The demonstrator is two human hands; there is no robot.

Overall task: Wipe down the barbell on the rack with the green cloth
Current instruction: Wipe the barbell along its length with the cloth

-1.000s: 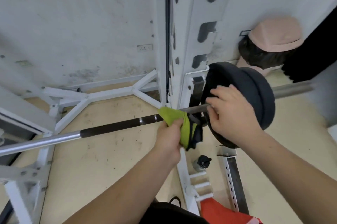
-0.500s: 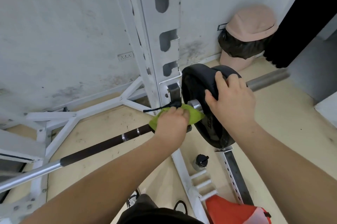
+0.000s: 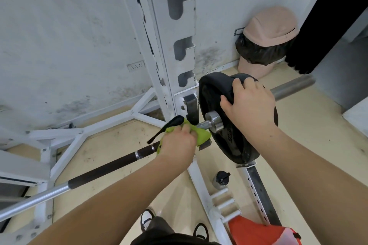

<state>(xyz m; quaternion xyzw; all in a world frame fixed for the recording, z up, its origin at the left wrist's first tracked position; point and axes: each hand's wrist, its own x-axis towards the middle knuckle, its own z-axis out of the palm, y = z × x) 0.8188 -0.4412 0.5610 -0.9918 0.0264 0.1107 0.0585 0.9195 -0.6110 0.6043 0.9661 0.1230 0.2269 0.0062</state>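
Two hands work at the centre of the frame. The left hand (image 3: 178,142) is closed around the cloth (image 3: 202,135), pressing it onto the bar (image 3: 103,171) just left of the collar (image 3: 214,123), beside the rack (image 3: 179,61). A black strap (image 3: 169,127) of the cloth sticks out to the upper left of the knuckles. The right hand (image 3: 251,105) is clamped on the top edge of the plates (image 3: 237,145), fingers curled over the rim, thumb on the near face.

The bar runs from the lower left edge of the frame, chrome first, then a dark section, up to the cloth; its bare sleeve end (image 3: 292,87) sticks out past the plates toward the right. The bar lies in a hook at the foot of the white upright.

A pink bin (image 3: 268,31) with a black liner stands in the upper right by the wall. Below the plates a dark bottle (image 3: 221,180) stands on the floor (image 3: 119,145), and an orange bag (image 3: 256,232) lies at the bottom edge. Shoes (image 3: 147,219) show at the bottom centre.
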